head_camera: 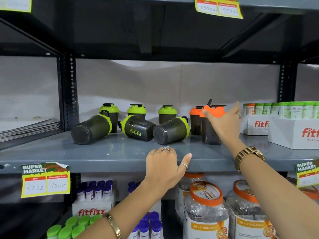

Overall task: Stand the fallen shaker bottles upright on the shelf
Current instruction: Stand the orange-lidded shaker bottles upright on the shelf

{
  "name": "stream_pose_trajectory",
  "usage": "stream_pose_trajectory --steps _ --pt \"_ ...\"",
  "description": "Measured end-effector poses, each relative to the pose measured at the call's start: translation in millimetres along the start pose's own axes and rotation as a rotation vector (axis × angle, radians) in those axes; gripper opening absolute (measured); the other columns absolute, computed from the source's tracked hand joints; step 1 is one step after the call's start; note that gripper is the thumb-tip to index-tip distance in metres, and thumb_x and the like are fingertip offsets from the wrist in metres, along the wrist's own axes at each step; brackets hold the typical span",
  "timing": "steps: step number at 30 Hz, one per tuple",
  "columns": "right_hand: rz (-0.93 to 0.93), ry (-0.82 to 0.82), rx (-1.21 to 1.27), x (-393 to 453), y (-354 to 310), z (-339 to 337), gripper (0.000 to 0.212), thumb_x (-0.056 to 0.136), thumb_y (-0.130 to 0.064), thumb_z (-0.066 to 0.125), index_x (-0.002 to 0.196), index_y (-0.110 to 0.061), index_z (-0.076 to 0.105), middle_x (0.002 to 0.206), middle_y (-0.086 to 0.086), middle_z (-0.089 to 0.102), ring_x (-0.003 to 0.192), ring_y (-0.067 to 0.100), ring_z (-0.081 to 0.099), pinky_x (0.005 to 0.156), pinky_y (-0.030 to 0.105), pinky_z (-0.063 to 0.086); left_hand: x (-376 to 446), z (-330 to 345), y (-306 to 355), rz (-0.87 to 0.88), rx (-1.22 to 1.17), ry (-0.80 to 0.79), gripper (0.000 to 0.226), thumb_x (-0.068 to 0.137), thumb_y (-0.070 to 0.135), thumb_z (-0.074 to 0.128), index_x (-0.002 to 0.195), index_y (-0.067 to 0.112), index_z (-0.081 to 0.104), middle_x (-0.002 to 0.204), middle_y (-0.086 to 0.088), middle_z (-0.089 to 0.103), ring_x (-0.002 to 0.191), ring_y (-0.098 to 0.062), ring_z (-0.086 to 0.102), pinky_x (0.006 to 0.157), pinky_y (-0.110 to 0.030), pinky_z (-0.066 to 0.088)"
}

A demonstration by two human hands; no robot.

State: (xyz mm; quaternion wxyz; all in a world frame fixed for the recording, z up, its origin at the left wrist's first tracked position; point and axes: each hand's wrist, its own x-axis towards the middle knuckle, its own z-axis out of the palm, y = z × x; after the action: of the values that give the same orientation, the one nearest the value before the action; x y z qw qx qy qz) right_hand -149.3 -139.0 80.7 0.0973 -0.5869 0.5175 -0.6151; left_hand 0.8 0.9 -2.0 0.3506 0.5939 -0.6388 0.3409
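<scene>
Three dark shaker bottles with green lids lie on their sides along the front of the grey shelf [103, 153]: one at the left [91, 129], one in the middle [138, 127], one at the right [170, 131]. Behind them three green-lidded shakers [136, 111] stand upright. Two orange-lidded shakers stand further right, one behind [196, 118] and one in front [209, 133]. My right hand [224, 125] lies against the front orange shaker, thumb on its lid, fingers stretched out. My left hand [164, 168] rests on the shelf's front edge, holding nothing.
White boxes [293, 133] filled with green-capped tubes stand at the shelf's right end. A stack of papers [29, 128] lies in the bay to the left. Jars with orange lids [205, 204] and purple-capped tubes [96, 190] fill the shelf below. Price tags hang from the shelf edges.
</scene>
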Motion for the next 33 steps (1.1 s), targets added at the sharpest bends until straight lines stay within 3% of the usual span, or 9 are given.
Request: stream_pose_trajectory --steps 4,7,9,12,19,23,26,29,33 --pt "-0.214 0.155 -0.433 13.8 -34.3 4.1 0.087 0.072 -0.067 0.057 0.123 0.003 0.045 0.132 0.023 0.044 0.116 0.039 0.044 0.093 0.043 0.040 -0.2 -0.9 -1.1 0.001 -0.015 0.008 0.061 0.084 0.057 0.023 0.057 0.012 0.054 0.054 -0.006 0.060 0.051 -0.023 0.056 0.050 -0.028 0.030" --pt "-0.199 0.068 -0.612 23.8 -46.9 11.7 0.076 0.077 -0.064 0.054 0.113 0.003 0.057 0.126 0.022 0.050 0.114 0.037 0.043 0.092 0.041 0.039 1.0 -1.5 -1.2 0.001 -0.012 0.010 0.062 0.084 0.058 0.024 0.054 0.011 0.051 0.052 -0.007 0.058 0.048 -0.023 0.055 0.049 -0.028 0.030" --pt "-0.187 -0.014 -0.655 28.7 -51.9 14.3 0.059 0.080 -0.048 0.062 0.111 0.002 0.060 0.124 0.021 0.053 0.116 0.035 0.045 0.092 0.039 0.040 1.2 -1.6 -0.7 -0.010 0.004 -0.011 0.060 0.083 0.058 0.027 0.052 0.012 0.050 0.050 -0.006 0.057 0.047 -0.023 0.054 0.047 -0.027 0.032" --pt "-0.102 -0.154 -0.561 38.9 -58.8 8.9 0.049 0.076 -0.027 0.073 0.113 0.002 0.058 0.124 0.020 0.055 0.117 0.035 0.051 0.092 0.038 0.047 1.0 -0.2 -0.3 -0.016 0.018 0.001 0.057 0.082 0.055 0.033 0.048 0.012 0.048 0.045 -0.005 0.054 0.042 -0.023 0.052 0.044 -0.025 0.033" --pt "0.021 -0.572 -0.466 76.0 -67.0 -14.9 0.049 0.075 -0.011 0.076 0.120 -0.003 0.060 0.127 0.014 0.059 0.118 0.030 0.055 0.099 0.037 0.046 0.4 2.7 -1.5 -0.006 0.005 0.025 0.056 0.082 0.055 0.034 0.049 0.012 0.048 0.044 -0.004 0.053 0.041 -0.022 0.051 0.045 -0.024 0.031" --pt "0.015 -0.658 -0.402 82.3 -64.4 -21.2 0.044 0.083 0.005 0.063 0.123 -0.010 0.057 0.129 0.011 0.055 0.121 0.026 0.049 0.096 0.034 0.045 0.5 2.5 -2.6 -0.004 -0.008 0.022 0.056 0.083 0.055 0.033 0.050 0.012 0.048 0.045 -0.004 0.053 0.041 -0.022 0.051 0.046 -0.025 0.030" --pt "0.016 -0.719 -0.310 83.2 -57.3 -20.8 0.045 0.085 0.010 0.057 0.125 -0.010 0.054 0.116 0.009 0.054 0.107 0.023 0.049 0.074 0.026 0.049 0.8 2.7 -2.6 -0.006 -0.007 0.013 0.056 0.082 0.055 0.033 0.050 0.012 0.048 0.045 -0.004 0.053 0.042 -0.022 0.051 0.046 -0.025 0.031" --pt "0.015 -0.785 -0.230 85.0 -52.8 -21.9 0.051 0.086 0.014 0.051 0.128 -0.015 0.052 0.132 0.011 0.051 0.117 0.025 0.047 0.099 0.035 0.044 0.7 2.7 -2.3 -0.008 -0.002 -0.002 0.055 0.082 0.055 0.033 0.051 0.013 0.049 0.046 -0.003 0.054 0.043 -0.021 0.052 0.046 -0.025 0.034" --pt "0.031 -0.816 -0.132 83.9 -49.9 -22.6 0.061 0.085 0.019 0.045 0.134 -0.017 0.047 0.132 0.009 0.051 0.105 0.014 0.045 0.082 0.026 0.044 1.4 1.6 -2.9 -0.003 -0.013 -0.005 0.055 0.082 0.056 0.033 0.051 0.013 0.048 0.046 -0.002 0.053 0.042 -0.020 0.051 0.046 -0.026 0.030"
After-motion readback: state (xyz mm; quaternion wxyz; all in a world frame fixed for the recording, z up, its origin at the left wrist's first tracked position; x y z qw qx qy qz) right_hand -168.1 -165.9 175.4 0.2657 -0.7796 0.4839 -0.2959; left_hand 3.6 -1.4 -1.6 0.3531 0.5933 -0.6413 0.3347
